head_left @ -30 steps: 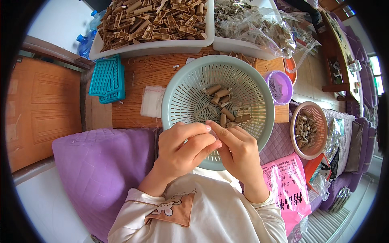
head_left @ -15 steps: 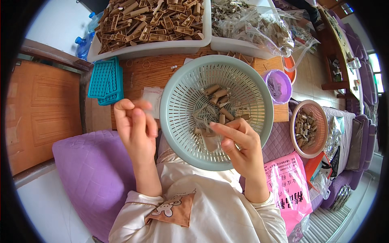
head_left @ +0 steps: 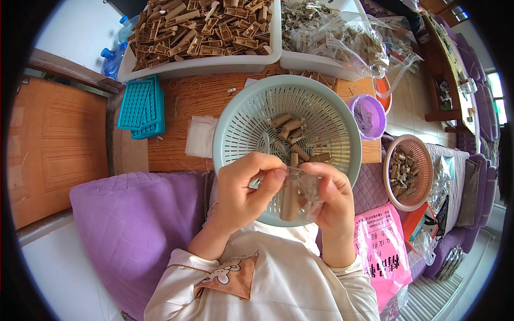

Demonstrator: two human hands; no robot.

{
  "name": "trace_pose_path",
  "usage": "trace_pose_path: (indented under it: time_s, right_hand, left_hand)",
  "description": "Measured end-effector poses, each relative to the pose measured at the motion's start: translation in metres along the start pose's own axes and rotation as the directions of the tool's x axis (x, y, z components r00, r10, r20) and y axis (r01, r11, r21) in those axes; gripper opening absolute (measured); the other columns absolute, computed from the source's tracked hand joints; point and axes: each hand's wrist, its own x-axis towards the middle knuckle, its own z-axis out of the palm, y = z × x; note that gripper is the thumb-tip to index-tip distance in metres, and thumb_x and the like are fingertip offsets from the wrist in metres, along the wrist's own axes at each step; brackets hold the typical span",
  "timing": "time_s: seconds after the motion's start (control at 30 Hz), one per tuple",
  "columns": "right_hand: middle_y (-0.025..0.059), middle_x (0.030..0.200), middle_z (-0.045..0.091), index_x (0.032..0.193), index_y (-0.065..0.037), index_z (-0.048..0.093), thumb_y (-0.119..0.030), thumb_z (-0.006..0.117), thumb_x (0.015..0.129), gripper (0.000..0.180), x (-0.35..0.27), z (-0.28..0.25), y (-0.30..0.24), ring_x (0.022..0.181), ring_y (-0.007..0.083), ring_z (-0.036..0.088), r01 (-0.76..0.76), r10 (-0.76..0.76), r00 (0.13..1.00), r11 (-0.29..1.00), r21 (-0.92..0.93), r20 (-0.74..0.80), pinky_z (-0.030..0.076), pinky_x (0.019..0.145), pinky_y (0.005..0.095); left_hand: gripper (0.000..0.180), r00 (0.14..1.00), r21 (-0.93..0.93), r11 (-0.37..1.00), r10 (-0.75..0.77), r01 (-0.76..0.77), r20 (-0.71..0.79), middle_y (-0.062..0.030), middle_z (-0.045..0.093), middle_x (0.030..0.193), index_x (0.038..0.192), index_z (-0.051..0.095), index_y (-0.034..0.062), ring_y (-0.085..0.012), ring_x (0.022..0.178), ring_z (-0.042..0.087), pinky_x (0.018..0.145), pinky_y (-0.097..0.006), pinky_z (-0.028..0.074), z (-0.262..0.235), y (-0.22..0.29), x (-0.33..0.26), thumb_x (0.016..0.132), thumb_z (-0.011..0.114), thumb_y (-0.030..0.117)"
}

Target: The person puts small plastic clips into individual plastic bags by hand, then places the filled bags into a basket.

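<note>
My left hand (head_left: 243, 190) and my right hand (head_left: 332, 198) meet over the near rim of a pale green slotted basket (head_left: 235, 128). Between them they hold a small clear plastic bag (head_left: 300, 190) with brown tube-shaped pieces standing in it. My left fingers pinch the bag's top edge and my right hand grips its side. Several loose brown tube pieces (head_left: 292, 134) lie in the basket's middle.
A white tray of brown pieces (head_left: 203, 32) and a tray of filled clear bags (head_left: 332, 37) stand at the far edge of the wooden table (head_left: 182, 107). Teal grid trays (head_left: 142, 107), a purple cup (head_left: 369, 115), a brown basket (head_left: 409, 171), a pink bag (head_left: 383, 251) and a purple cushion (head_left: 134, 224) surround me.
My left hand was raised apart at the left half a second ago; it has come back to the right hand and now pinches the bag's top.
</note>
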Motion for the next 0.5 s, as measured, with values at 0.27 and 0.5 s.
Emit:
trace_pose_path:
  time_s: [0.27,0.5]
  right_hand:
    - [0.0025,0.058,0.035,0.063,-0.008,0.036,-0.034,0.045,0.082,0.034,0.017,0.001,0.006,0.047,0.0136,0.037,0.086,-0.143,0.987,0.862,0.499,0.078,0.031,0.04,0.0279]
    - [-0.0013,0.055,0.036,0.054,-0.011,0.034,-0.007,0.058,0.075,0.032,0.025,-0.006,-0.012,0.051,0.0085,0.035,0.208,-0.196,0.975,0.971,0.119,-0.103,0.031,0.047,0.0242]
  left_hand:
    - [0.021,0.74,0.374,0.681,0.673,-0.629,0.019,-0.0079,0.056,0.077,0.084,0.055,0.0016,-0.0202,0.063,0.057,0.053,-0.025,0.047,0.016,-0.025,0.007,0.067,0.059,-0.009]
    - [0.026,0.591,0.594,0.381,0.781,-0.708,0.203,-0.0041,0.055,0.081,0.083,0.056,0.0049,-0.0193,0.07,0.057,0.056,-0.026,0.051,0.0,-0.027,0.015,0.061,0.063,-0.007]
